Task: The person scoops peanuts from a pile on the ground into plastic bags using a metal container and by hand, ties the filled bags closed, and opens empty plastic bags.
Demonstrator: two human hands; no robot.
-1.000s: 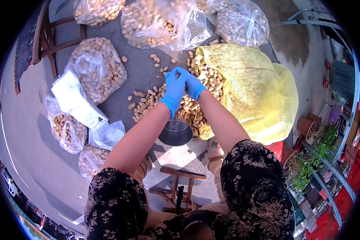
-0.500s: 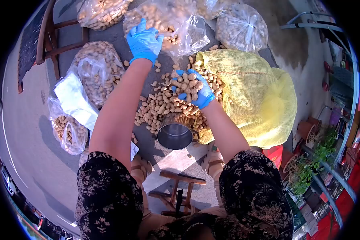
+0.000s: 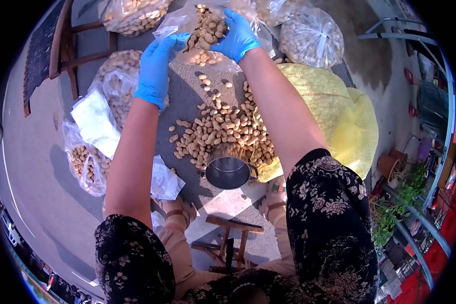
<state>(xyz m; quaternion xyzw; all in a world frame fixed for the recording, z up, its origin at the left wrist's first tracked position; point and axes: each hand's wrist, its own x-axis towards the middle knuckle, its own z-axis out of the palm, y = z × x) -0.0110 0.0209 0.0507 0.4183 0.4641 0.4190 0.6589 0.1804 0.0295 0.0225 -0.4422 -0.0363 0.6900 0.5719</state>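
Observation:
Both hands wear blue gloves. My right hand (image 3: 238, 36) cups a handful of peanuts (image 3: 207, 31) over an open clear plastic bag (image 3: 173, 23) at the top of the view. On the left of that bag, my left hand (image 3: 154, 68) is closed, its fingertips pinching the bag's edge. More peanuts show low in the bag. Nearer to me lies a loose pile of peanuts (image 3: 215, 131) on the ground, with a steel mug (image 3: 228, 173) tipped toward me against its near side.
A yellow mesh sack (image 3: 324, 111) lies right of the pile. Filled clear bags (image 3: 311, 38) stand at the back, with more bags (image 3: 88, 162) at left. White plastic bags (image 3: 96, 124) lie by my left arm. A wooden stool (image 3: 233, 228) is between my feet; a wooden chair (image 3: 66, 45) stands far left.
My right hand has carried its peanuts from the pile up to the open bag. My left hand has shifted left and nearer, from on the bag to its edge.

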